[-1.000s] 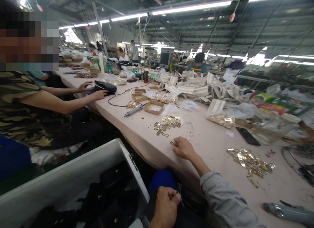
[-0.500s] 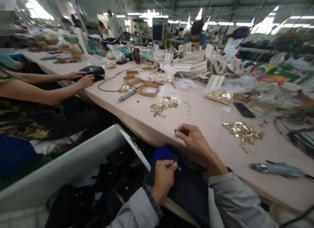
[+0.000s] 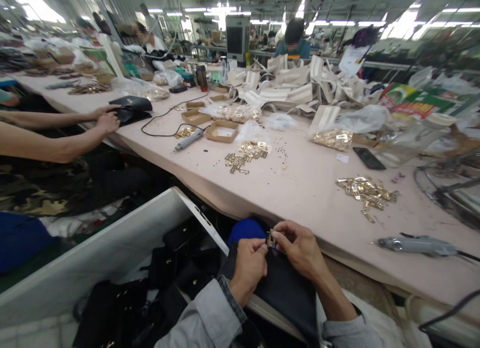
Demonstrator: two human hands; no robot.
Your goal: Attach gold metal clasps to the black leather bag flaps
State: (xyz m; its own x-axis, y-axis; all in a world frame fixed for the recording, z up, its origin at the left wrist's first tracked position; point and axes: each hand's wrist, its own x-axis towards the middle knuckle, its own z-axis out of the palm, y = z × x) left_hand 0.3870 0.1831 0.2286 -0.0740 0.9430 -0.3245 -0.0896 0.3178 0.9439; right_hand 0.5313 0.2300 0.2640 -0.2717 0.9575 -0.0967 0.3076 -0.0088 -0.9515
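Note:
My right hand (image 3: 302, 248) pinches a small gold rectangular metal plate (image 3: 270, 238) with slots in it, upright at the fingertips. My left hand (image 3: 249, 268) is closed, its thumb and finger meeting right beside the plate, at the upper edge of a black leather piece (image 3: 287, 293). That leather lies across my lap beneath both hands. How much of its edge sits between my left fingertips is hidden. Behind the hands shows a round blue thing (image 3: 245, 230).
A white bin (image 3: 180, 200) with black leather goods stands at left. The pink table (image 3: 292, 198) bears gold plate piles (image 3: 369, 192), a grey electric screwdriver (image 3: 416, 244), a phone (image 3: 368, 158) and cardboard trays (image 3: 222, 132). A co-worker's hands (image 3: 107, 120) handle a black leather item at left.
My right hand has come down and toward me from the table edge, bringing the metal plate to my left fingertips. My left hand stays nearly in place. The view has shifted slightly.

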